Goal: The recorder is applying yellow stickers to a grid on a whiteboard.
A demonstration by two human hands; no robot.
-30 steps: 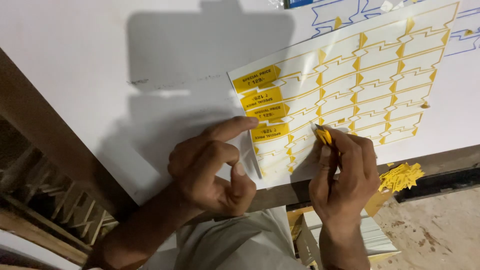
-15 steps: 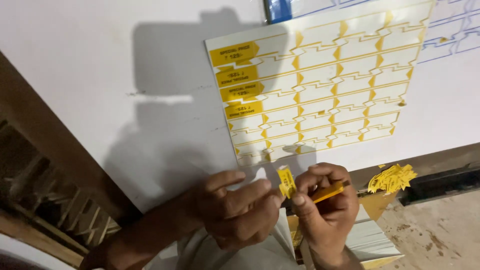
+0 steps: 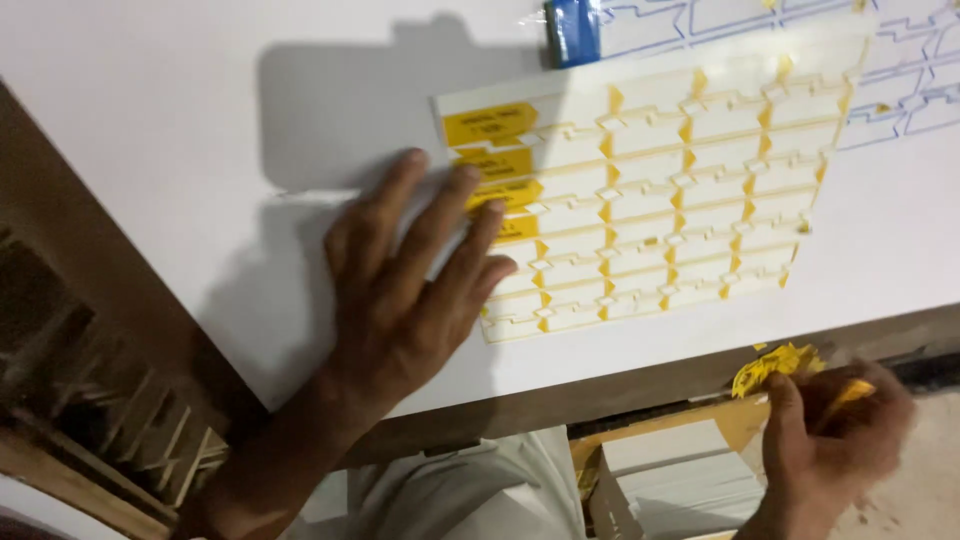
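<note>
The left hand (image 3: 400, 290) lies flat and open on the sticker sheet's (image 3: 650, 190) left edge, pinning it to the desk (image 3: 150, 120). Below the sheet, the right hand (image 3: 830, 440) pinches yellow scrap (image 3: 775, 362).

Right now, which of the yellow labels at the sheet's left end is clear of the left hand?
The topmost yellow label; the left hand's fingertips lie over or beside the lower ones.

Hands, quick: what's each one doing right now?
Left hand: open, fingers spread flat on the yellow-and-white label sheet.
Right hand: closed on a yellow strip beside the crumpled yellow scraps, off the table edge.
</note>
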